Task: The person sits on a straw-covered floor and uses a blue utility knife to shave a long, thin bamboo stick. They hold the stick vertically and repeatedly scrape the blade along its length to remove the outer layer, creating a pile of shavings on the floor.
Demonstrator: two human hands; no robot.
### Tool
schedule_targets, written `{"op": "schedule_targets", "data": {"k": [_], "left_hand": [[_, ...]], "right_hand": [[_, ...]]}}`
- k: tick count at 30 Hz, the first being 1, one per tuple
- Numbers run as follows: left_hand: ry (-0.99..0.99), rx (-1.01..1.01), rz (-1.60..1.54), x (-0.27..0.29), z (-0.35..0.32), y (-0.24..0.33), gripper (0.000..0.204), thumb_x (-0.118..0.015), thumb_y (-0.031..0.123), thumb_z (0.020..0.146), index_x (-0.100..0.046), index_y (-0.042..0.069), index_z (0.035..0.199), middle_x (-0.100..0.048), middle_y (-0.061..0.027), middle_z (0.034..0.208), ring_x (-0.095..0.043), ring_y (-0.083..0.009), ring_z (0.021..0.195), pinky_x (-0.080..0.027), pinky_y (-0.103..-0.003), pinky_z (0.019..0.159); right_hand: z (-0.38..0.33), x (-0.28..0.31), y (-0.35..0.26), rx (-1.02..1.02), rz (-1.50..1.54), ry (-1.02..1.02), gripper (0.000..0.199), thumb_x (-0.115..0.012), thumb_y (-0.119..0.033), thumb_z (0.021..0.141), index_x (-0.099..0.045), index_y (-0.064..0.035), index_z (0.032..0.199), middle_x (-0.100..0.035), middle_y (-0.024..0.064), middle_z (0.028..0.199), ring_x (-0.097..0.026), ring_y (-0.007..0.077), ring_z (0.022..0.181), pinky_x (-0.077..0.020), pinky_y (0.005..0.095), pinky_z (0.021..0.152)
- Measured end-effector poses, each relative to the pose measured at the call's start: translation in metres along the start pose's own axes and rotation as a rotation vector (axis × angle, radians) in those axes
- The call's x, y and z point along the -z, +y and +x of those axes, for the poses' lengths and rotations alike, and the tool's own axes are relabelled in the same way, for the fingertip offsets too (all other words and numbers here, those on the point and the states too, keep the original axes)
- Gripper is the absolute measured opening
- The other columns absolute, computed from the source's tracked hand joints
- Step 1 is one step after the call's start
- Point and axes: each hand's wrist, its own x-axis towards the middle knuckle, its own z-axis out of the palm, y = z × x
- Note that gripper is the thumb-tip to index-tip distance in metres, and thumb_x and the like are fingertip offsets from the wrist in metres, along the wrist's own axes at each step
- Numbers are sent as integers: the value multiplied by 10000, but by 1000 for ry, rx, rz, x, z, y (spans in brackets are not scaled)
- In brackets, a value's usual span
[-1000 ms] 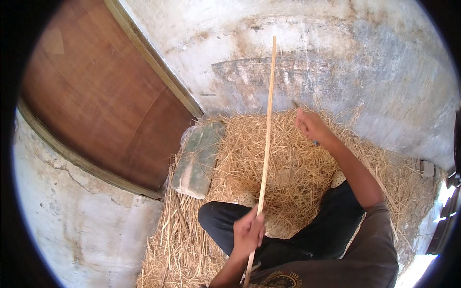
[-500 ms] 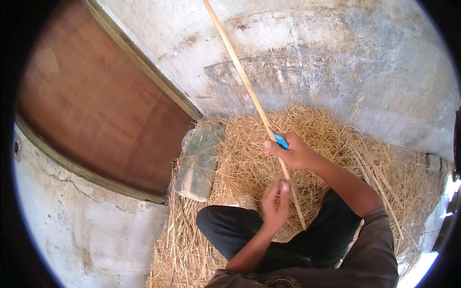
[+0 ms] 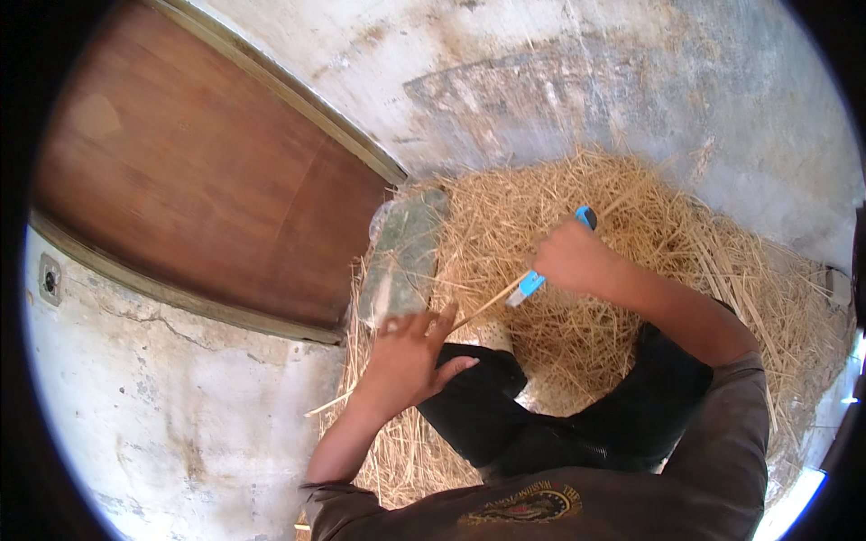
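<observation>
My left hand (image 3: 408,359) grips a thin pale stick (image 3: 483,307) that slants from the lower left, past my knee, up to my right hand. My right hand (image 3: 570,261) is closed on a blue-handled cutter (image 3: 529,285), and the cutter's lower end meets the stick's upper end. The other blue end pokes out above my fist. Both hands hover over my dark-trousered legs (image 3: 559,424), folded on a heap of dry straw (image 3: 649,225). My left palm hides the middle stretch of the stick.
A greenish plastic-wrapped bundle (image 3: 401,261) lies at the straw's left edge against a brown wooden door (image 3: 198,180). Rough grey plaster wall (image 3: 577,72) curves behind the straw. A small socket (image 3: 50,279) sits on the left wall.
The long stick, held upright a second ago, has swung down to a low slant across my lap. My left hand slid along it and my right hand brought the blue cutter to it.
</observation>
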Motion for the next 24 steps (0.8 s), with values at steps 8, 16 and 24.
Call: {"op": "schedule_targets", "data": {"k": [8, 16, 24], "left_hand": [[-198, 564, -1628, -129, -33, 37, 289, -473, 212, 1004, -564, 28, 1209, -453, 24, 641, -411, -46, 512, -336, -216, 454], [55, 657, -1861, -103, -26, 61, 330, -460, 220, 1006, -536, 12, 1251, -429, 37, 629, -369, -34, 463, -297, -191, 417], [277, 467, -1276, -85, -32, 83, 354, -467, 119, 985, -505, 4, 1317, -442, 52, 642, -387, -8, 560, -326, -179, 496]], "right_hand": [[-14, -5, 8, -159, 106, 206, 162, -624, -278, 783, -657, -122, 809, -614, 48, 750, -647, 242, 647, -469, 378, 582], [-27, 37, -18, -427, 469, -10, 632, -559, -712, 755, -647, -87, 738, -596, 99, 585, -620, 269, 534, -469, 390, 489], [-16, 14, -61, -235, 390, 177, 689, -575, -748, 721, -557, -87, 529, -494, 78, 432, -544, 253, 382, -417, 376, 394]]}}
